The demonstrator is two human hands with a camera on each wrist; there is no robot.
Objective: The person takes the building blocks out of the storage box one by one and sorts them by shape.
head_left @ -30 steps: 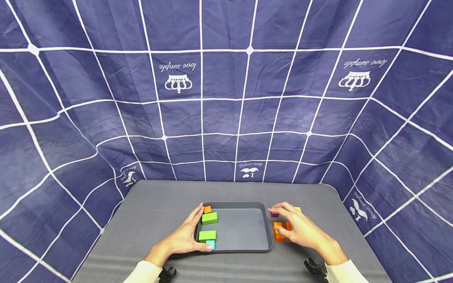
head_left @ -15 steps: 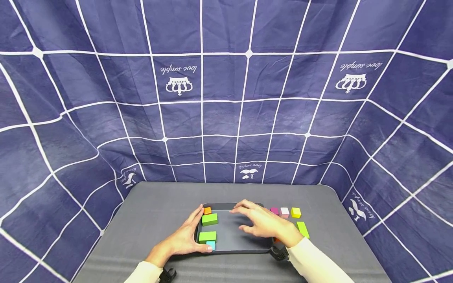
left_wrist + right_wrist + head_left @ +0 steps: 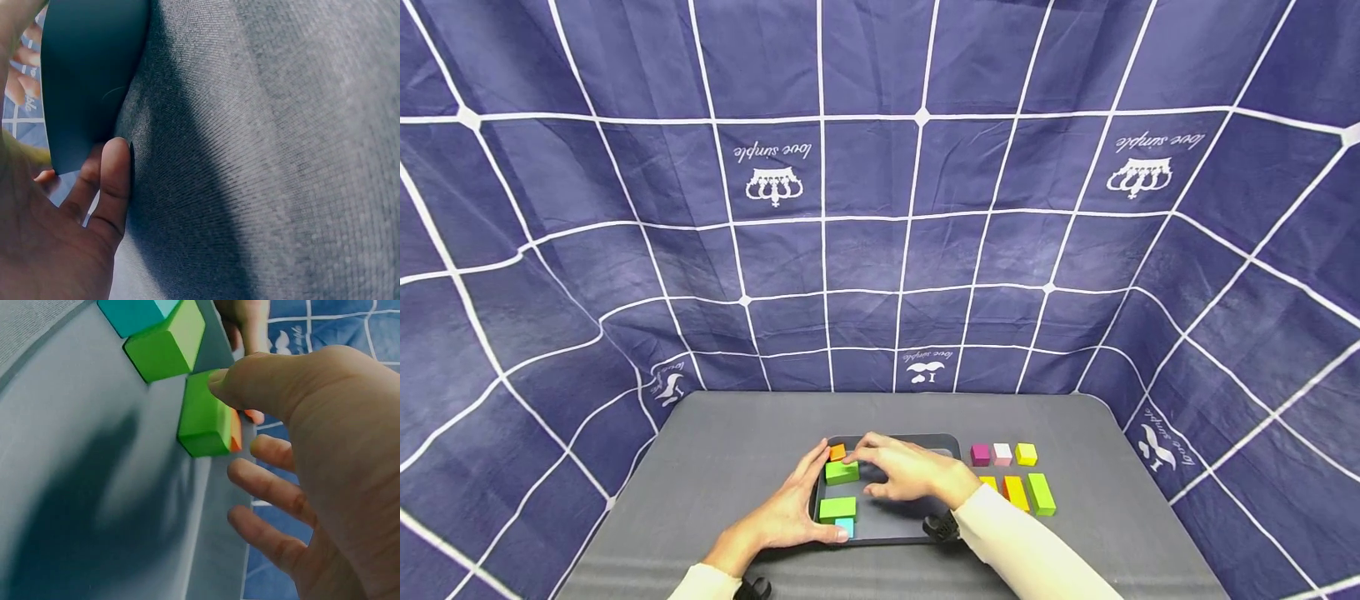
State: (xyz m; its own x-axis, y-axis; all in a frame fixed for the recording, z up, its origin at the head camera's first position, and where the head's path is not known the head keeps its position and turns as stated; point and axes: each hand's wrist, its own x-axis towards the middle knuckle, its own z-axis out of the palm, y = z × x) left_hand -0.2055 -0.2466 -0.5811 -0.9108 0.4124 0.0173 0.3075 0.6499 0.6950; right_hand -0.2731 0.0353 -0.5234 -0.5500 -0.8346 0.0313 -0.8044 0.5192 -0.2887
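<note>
My left hand (image 3: 786,510) holds the left end of a shallow grey tray (image 3: 910,533), thumb at the near corner by a cyan block (image 3: 845,527) and fingers along the left side. Its fingers lie against the tray's outer wall (image 3: 94,69) in the left wrist view. My right hand (image 3: 913,473) is over the tray with thumb and fingers spread apart, holding nothing. Its fingertips are close by the farther green block (image 3: 842,473), which its thumb overlaps in the right wrist view. A nearer green block (image 3: 837,509) and an orange block (image 3: 837,452) also sit inside the left end.
Right of the tray, a purple cube (image 3: 980,455), a white-pink cube (image 3: 1002,454) and a yellow cube (image 3: 1026,453) form a row. Closer in stand longer orange (image 3: 1016,494) and green (image 3: 1041,494) blocks, another partly behind my right sleeve. A blue curtain (image 3: 880,250) surrounds the grey table (image 3: 737,433).
My right hand has moved left from the blocks beside the tray, across it, to the farther green block. My left hand has stayed at the tray's left end.
</note>
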